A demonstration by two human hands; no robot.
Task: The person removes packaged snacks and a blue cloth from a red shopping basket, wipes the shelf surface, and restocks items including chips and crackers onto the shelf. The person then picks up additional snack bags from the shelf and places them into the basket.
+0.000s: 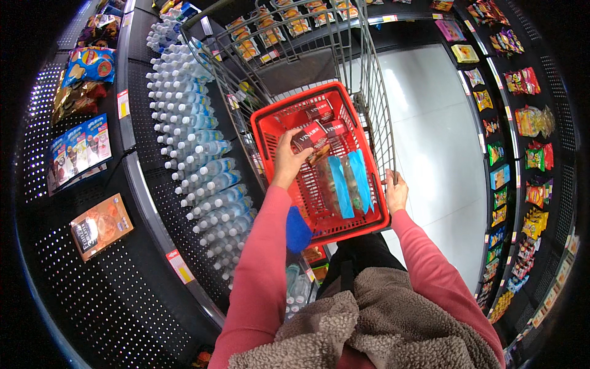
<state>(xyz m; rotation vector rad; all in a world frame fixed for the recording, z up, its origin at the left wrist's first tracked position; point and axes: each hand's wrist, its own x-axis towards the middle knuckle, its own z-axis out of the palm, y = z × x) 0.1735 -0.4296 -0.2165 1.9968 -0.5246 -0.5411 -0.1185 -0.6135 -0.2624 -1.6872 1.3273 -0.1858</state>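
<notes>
My left hand (289,161) is closed around a small dark red box (309,136) over the red shopping basket (260,141). Behind it in the basket lie another dark red box (319,111) and a similar box (335,128), partly covered. Two clear packs with bright blue bands, a left pack (340,187) and a right pack (361,181), lie in the basket's right half; their contents are hard to make out. At the basket's right side, my right hand (396,192) grips the wire edge of the shopping cart (376,80). The basket rests in the cart.
Water bottles (203,166) stand in rows on the left shelf. Left of them are snack bags (89,64), a blue pack (80,150) and an orange-brown box (101,226). Shelves of small snack packs (528,157) line the right side, past the white floor (424,141).
</notes>
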